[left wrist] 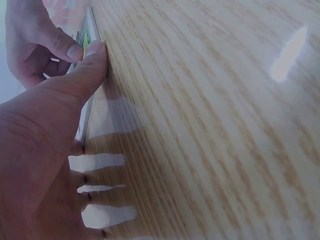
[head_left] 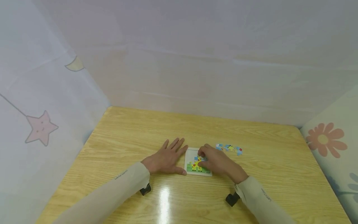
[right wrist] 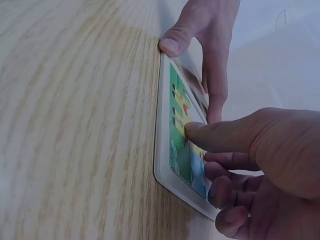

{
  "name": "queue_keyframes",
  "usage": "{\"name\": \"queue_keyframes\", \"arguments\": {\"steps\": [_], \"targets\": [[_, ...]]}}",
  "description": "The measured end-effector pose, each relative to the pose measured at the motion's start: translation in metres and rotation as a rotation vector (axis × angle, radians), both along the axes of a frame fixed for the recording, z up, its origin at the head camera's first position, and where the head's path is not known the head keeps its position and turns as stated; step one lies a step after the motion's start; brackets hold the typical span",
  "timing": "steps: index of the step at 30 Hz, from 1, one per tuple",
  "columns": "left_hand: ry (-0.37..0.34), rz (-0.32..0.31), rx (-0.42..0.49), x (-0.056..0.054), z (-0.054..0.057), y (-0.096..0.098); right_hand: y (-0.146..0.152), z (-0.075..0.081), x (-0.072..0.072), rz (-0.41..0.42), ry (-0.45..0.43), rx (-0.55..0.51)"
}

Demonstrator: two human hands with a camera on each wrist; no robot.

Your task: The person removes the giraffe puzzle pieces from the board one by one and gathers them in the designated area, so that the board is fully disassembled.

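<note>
A small white-framed jigsaw board (head_left: pixel 188 154) with a yellow giraffe on green lies on the wooden table between the hands. My left hand (head_left: pixel 167 158) spreads its fingers beside the board's left edge; the thumb (left wrist: pixel 92 52) touches the near left corner. Over the board's upper right part is my right hand (head_left: pixel 215 159). Its thumb (right wrist: pixel 220 135) touches the giraffe picture (right wrist: pixel 181 116), while its other fingers curl near the board's far right side. I cannot tell whether a piece sits between thumb and forefinger. The right hand hides part of the picture.
Several loose puzzle pieces (head_left: pixel 230 148), mostly blue, lie just behind and right of the right hand. The wooden table (head_left: pixel 134 130) meets pale cloth walls (head_left: pixel 179 81) at the back and sides. A bright reflection shows on the table near the front.
</note>
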State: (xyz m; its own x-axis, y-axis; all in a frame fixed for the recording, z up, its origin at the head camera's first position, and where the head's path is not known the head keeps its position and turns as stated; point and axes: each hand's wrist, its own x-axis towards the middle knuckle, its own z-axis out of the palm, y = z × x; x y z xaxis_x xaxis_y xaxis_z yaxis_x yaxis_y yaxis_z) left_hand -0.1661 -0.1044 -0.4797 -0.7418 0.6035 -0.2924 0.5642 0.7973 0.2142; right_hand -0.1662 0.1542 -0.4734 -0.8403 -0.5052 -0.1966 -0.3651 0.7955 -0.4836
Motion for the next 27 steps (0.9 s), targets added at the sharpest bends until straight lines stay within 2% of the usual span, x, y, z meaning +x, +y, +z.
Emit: {"name": "queue_keyframes", "arguments": {"steps": [19, 27], "targets": [[0.005, -0.004, 0.007, 0.0, 0.0, 0.0, 0.004, -0.007, 0.002, -0.066, -0.061, -0.132], [0.001, 0.0, 0.011, 0.0, -0.001, -0.001, 0.005, -0.012, 0.001, -0.011, -0.028, -0.127]]}}
